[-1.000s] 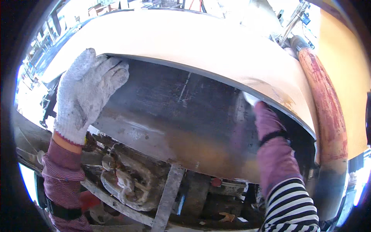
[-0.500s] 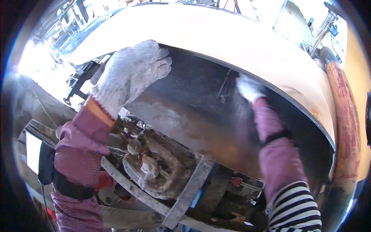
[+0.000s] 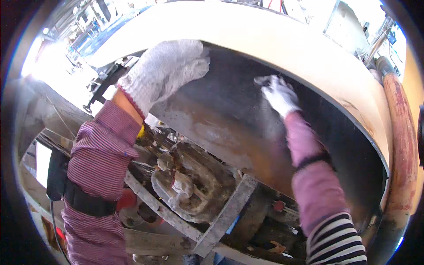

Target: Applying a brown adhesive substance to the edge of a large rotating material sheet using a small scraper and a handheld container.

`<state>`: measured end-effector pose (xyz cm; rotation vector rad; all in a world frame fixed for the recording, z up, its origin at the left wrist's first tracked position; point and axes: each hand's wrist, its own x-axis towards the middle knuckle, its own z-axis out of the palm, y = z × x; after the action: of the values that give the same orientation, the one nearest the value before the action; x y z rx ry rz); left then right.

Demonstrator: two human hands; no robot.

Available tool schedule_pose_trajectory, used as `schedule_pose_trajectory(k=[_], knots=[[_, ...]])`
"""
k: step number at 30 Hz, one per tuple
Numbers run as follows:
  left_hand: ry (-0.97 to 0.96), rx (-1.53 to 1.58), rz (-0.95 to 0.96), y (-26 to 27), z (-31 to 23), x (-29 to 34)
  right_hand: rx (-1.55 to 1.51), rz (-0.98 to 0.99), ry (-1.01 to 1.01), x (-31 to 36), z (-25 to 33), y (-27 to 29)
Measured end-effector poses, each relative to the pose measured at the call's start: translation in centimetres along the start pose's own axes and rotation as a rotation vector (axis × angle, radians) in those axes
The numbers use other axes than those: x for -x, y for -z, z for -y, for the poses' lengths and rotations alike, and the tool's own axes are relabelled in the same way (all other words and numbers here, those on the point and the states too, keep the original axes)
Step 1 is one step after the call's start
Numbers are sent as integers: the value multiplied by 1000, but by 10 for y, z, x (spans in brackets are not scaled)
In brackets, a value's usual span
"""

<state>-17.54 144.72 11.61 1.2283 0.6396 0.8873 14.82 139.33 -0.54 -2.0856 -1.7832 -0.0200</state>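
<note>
My left hand [image 3: 170,68], in a whitish knitted glove, is closed at the upper left rim of a large curved panel [image 3: 229,97]. Its fingers lie together over the edge. The panel's inner face is dark, with rusty brown and pale worn patches lower down. Against that dark face is my right hand [image 3: 280,95], also gloved, with bent fingers. Something small and greyish shows at its fingertips, too blurred to name. A pale haze hangs just below this hand.
Below the panel stands a grimy frame with a grey crossbar [image 3: 227,216]. Dirty gloves [image 3: 181,183] seem to lie in a worn tray-like hollow there. At the right rises a thick reddish pipe [image 3: 402,141], beside a yellow surface [image 3: 413,88].
My right hand has shifted slightly left across the dark face and is less blurred. The whole view has moved a little, so the panel and my left hand appear farther right.
</note>
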Motion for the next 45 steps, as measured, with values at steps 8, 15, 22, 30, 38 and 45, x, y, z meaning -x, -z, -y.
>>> schedule_pose_trajectory(k=[8, 15, 22, 30, 38, 45], knots=[[-153, -811, -604, -78, 71, 61, 187, 159, 832, 34, 178, -62], [42, -1571, -447, -73, 192, 108, 13, 49, 184, -67, 32, -126], [-121, -1552, -345, -49, 203, 102, -42, 30, 295, -111, 224, -145], [-263, -1384, -449, -21, 245, 102, -39, -261, 602, -33, 194, -207], [326, 143, -581, -69, 142, 45, -363, -18, 76, 58, 57, -32], [-8, 387, 37, -164, 73, -20, 132, -241, 211, 227, -165, 52]])
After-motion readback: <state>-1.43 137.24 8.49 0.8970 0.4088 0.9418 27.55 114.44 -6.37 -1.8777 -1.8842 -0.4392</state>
